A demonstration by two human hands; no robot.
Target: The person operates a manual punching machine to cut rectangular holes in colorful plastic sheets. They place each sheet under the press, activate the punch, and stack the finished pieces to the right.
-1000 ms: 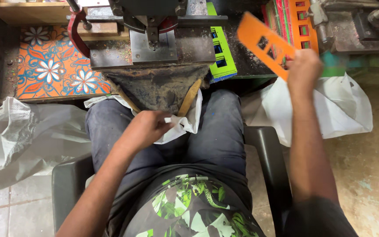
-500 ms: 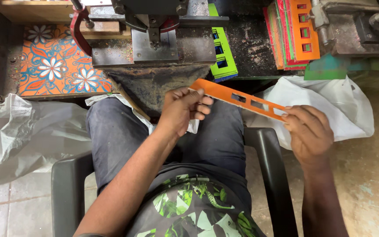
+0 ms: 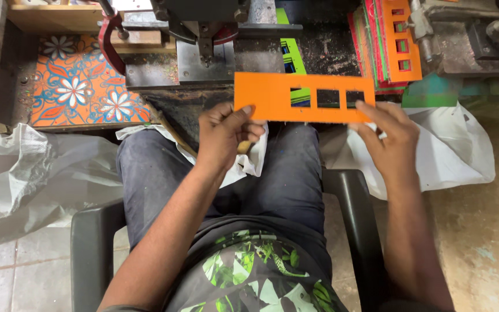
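An orange card strip (image 3: 267, 97) with three rectangular cut-outs near its right end is held level in front of a black metal press (image 3: 206, 55). My left hand (image 3: 223, 134) pinches the strip's lower left edge. My right hand (image 3: 389, 136) grips its lower right end, fingers just under the cut-outs. I sit on a dark plastic chair (image 3: 90, 237), and the strip hovers above my lap, below the press table's front edge.
A stack of coloured punched cards (image 3: 394, 46), orange on top, lies at the upper right beside grey machine parts (image 3: 469, 43). A green punched strip (image 3: 291, 56) rests behind the held one. A floral orange tile (image 3: 82, 86) sits left. White plastic bags (image 3: 24, 173) flank the chair.
My right hand brought the orange strip down from the upper right. My left hand rose from my lap and took its left end; the strip has turned from tilted to level.
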